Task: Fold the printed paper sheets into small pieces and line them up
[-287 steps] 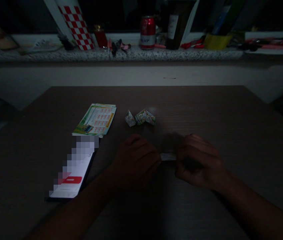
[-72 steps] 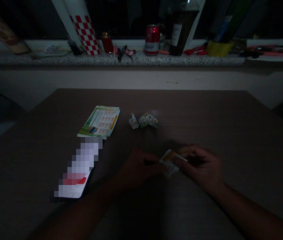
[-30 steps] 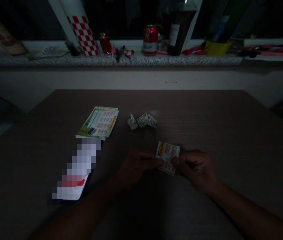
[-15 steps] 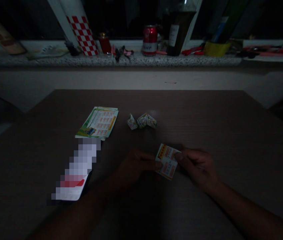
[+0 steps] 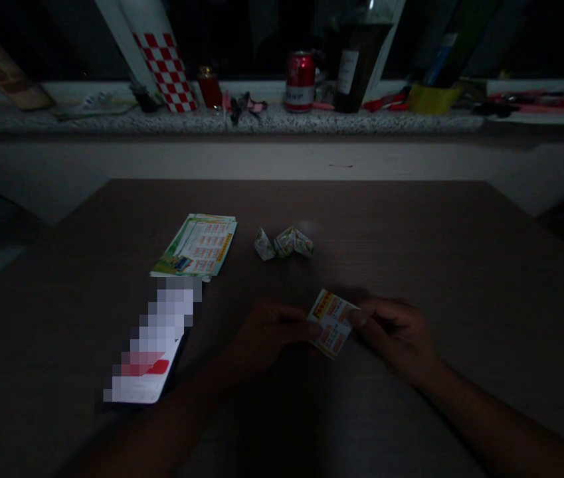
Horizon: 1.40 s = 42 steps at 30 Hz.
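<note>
A small folded paper [image 5: 332,326], printed with orange and white blocks like a scratch ticket, is pinched between both hands above the table. My left hand [image 5: 274,332] grips its left edge, thumb on top. My right hand [image 5: 395,332] grips its upper right edge, also with the thumb on top; the fingers underneath are partly hidden. Beyond the hands, several small folded paper pieces [image 5: 285,243] made from similar printed paper sit on the table. To their left lies a stack of flat printed tickets [image 5: 199,245] in green, white and orange.
A lit phone [image 5: 145,385], its screen partly blurred out, lies below the ticket stack on the table [image 5: 411,232]. Along the stone window sill [image 5: 272,121] stand a red can [image 5: 300,81], a dark bottle [image 5: 353,70], a red-checked tube [image 5: 168,72] and a yellow holder [image 5: 434,98].
The folded paper has turned and tilted slightly between my fingers. Both hands keep nearly the same place; the other things on the table have not moved.
</note>
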Tool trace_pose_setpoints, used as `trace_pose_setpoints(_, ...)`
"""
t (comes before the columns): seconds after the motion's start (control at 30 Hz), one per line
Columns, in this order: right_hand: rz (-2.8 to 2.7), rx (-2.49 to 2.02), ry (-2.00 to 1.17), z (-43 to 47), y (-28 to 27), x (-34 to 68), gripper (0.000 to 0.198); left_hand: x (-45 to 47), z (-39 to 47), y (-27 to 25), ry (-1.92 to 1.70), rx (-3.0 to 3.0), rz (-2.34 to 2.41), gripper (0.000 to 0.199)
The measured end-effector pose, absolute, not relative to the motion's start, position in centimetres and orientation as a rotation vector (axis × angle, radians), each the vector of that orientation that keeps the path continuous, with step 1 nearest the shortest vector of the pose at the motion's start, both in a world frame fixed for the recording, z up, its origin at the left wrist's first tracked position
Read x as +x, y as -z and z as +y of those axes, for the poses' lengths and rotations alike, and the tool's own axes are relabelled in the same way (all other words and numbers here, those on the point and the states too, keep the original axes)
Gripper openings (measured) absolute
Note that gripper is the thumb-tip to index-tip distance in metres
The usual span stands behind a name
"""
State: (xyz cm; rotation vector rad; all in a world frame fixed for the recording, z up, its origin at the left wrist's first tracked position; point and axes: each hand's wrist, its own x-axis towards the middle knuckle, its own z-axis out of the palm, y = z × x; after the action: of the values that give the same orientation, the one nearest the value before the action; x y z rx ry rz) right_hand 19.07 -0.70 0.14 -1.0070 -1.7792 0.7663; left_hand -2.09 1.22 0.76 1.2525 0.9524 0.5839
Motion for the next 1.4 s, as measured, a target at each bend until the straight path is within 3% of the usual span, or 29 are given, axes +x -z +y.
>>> trace_pose_setpoints(0.17, -1.789, -0.986, -0.610, -0.5, -0.1, 19.0, 0.006, -2.1, 1.1, -1.0, -0.757, 1.695, 1.031, 0.023)
trace_pose_setpoints(0.43, -1.841, -0.862, -0.474, -0.3, 0.3, 19.7, 0.018, -3.0, 1.1, -1.0, -1.082, 2.428, 0.880, 0.019)
trace_pose_setpoints(0.67, -1.766, -0.956, -0.659, -0.8, -0.6, 19.4, 0.013, -3.6, 1.3, -1.4, -1.094, 2.669, 0.898, 0.025)
trace_pose_setpoints(0.8, -1.636, -1.096, -0.634, -0.9, 0.0, 18.8, 0.009, -3.3, 0.9, -1.1, -1.137, 2.382, 1.041, 0.042)
trace_pose_setpoints(0.93, -1.592, -1.130, -0.612, -0.7, 0.6, 18.8, 0.015, -2.5, 0.5, -0.3, -1.069, 1.636, 1.051, 0.057)
trace_pose_setpoints(1.03, -1.684, -1.121, -0.563, -0.6, 0.7, 18.8, 0.013, -1.7, 0.6, -0.1, -0.937, 1.258, 1.018, 0.047)
trace_pose_setpoints(1.17, -1.735, -1.125, -0.565, -0.6, 0.5, 18.6, 0.010, -0.9, 0.7, -0.2, -0.836, 1.221, 1.167, 0.025)
trace_pose_setpoints(1.4, -1.711, -1.221, -0.675, -0.5, 0.3, 18.3, 0.006, -0.7, 0.7, -0.8, -0.862, 1.343, 1.297, 0.022)
